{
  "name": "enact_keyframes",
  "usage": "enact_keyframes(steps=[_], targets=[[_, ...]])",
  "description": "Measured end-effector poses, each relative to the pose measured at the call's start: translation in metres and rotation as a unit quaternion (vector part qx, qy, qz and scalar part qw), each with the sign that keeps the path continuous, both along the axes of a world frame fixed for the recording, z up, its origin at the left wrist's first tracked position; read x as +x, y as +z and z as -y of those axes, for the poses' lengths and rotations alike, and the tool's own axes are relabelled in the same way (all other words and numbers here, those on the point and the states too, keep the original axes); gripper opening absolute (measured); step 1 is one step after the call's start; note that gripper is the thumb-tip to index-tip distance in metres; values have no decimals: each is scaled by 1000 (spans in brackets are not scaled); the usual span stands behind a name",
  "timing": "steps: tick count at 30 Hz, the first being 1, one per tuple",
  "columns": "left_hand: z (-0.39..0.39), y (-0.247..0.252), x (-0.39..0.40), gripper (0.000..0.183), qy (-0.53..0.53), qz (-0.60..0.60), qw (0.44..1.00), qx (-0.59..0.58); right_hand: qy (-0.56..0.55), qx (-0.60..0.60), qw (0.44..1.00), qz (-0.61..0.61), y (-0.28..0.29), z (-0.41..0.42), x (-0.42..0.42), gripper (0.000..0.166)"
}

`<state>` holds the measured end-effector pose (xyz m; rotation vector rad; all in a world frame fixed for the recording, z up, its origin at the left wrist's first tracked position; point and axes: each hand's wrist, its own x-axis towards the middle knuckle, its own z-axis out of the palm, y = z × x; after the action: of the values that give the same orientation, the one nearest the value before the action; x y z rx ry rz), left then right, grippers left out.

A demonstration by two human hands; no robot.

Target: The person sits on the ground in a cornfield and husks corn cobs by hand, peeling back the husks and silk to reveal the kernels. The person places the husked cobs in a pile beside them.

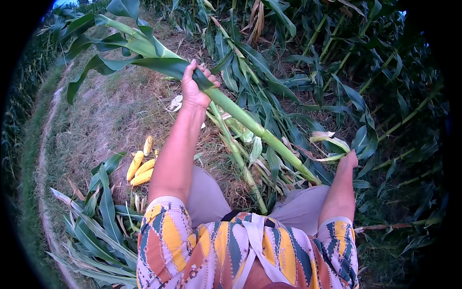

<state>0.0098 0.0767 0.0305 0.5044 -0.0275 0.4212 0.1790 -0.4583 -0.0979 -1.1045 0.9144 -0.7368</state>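
My left hand is wrapped around a thick green corn stalk. The stalk slants from its leafy top at the upper left down to a cut-looking end near my right knee. A broad leaf of it passes under my fingers. Out to the right, my right hand grips a torn, partly dried corn leaf, apart from the stalk; most of its fingers are hidden. Below the held stalk, more cut corn stalks lie on the ground between my legs.
Several bare yellow corn cobs lie on the dry grass left of my left forearm. A heap of cut corn leaves is at the lower left. Standing corn plants crowd the right and far side. A narrow dirt track curves along the left.
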Motion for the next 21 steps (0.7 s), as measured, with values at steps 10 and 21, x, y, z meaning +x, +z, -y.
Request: enact_keyframes(steps=[10, 21], targets=[[30, -69, 48, 26, 133, -164, 977, 33, 370, -67, 903, 208, 99, -82, -10, 30], [114, -73, 55, 25, -18, -96, 994, 43, 640, -540, 513, 187, 174, -340, -113, 31]])
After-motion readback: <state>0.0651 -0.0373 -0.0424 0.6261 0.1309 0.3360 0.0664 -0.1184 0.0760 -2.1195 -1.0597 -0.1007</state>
